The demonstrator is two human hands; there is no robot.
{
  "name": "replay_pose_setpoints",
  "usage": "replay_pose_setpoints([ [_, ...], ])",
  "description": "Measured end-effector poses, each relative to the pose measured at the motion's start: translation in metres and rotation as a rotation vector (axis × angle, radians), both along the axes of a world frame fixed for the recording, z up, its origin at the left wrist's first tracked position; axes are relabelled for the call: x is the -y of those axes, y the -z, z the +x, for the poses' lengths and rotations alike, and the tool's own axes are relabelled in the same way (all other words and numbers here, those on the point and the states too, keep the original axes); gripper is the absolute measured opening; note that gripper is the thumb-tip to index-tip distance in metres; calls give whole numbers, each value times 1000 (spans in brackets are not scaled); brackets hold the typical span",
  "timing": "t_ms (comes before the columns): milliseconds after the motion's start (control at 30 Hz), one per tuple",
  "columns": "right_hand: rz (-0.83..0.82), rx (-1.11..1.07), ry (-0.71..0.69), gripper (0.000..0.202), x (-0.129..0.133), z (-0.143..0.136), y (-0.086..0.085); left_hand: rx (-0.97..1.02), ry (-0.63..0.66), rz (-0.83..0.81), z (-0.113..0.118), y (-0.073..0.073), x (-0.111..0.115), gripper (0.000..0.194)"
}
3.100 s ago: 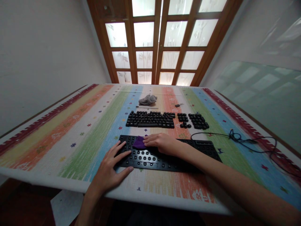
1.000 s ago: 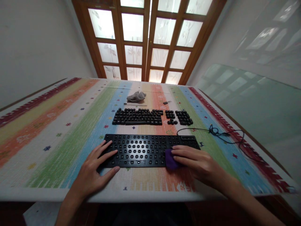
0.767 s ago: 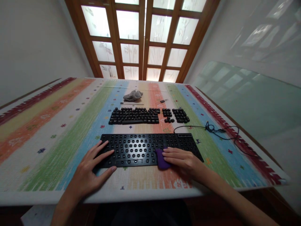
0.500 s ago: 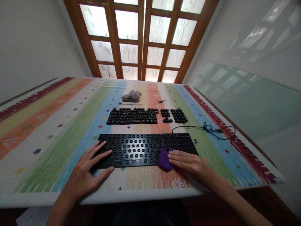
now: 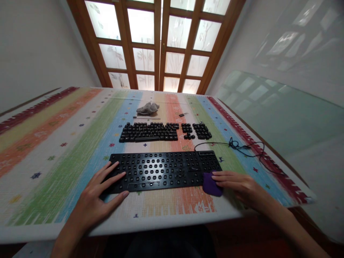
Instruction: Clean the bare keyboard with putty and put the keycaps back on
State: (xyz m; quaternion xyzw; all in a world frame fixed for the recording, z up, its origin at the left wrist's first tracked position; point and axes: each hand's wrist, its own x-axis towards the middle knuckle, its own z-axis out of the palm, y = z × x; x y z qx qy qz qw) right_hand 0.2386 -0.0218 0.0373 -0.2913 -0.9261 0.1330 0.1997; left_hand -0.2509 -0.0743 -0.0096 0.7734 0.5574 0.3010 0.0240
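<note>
A black keyboard base [image 5: 161,172] without its keycaps lies near the table's front edge. My left hand [image 5: 99,195] rests with spread fingers on its left end. At the lower right corner my right hand [image 5: 236,184] grips a purple cloth [image 5: 211,184], which lies partly over the base and partly over the tablecloth. Behind the base, loose black keycaps [image 5: 149,132] are laid out in keyboard order, with more keycaps [image 5: 202,131] grouped to their right.
A grey crumpled cloth [image 5: 147,108] sits farther back, with a thin rod [image 5: 146,118] before it. A small black tool [image 5: 183,114] lies to its right. The keyboard's cable [image 5: 249,147] coils on the right of the striped tablecloth [image 5: 88,143].
My right hand has moved right with the purple cloth, from the arrow-key area to the base's lower right corner. My left hand stays on the left end. The view has shifted slightly.
</note>
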Motion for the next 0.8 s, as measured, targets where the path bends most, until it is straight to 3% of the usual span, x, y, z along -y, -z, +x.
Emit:
replay_pose_setpoints([
  [267, 124, 70, 122, 50, 4, 37, 4, -6, 13, 5, -1, 0, -1, 48],
  [400, 211, 182, 301, 50, 3, 49, -1, -3, 12, 6, -1, -1, -1, 48],
  [567, 326, 25, 405, 51, -3, 6, -20, 0, 2, -6, 0, 0, -1, 48],
  [700, 464, -116, 489, 48, -19, -43, -20, 2, 2, -3, 0, 1, -1, 48],
  [800, 383, -55, 370, 57, -33, -61, -10, 1, 1, -1, -1, 1, -1, 49],
])
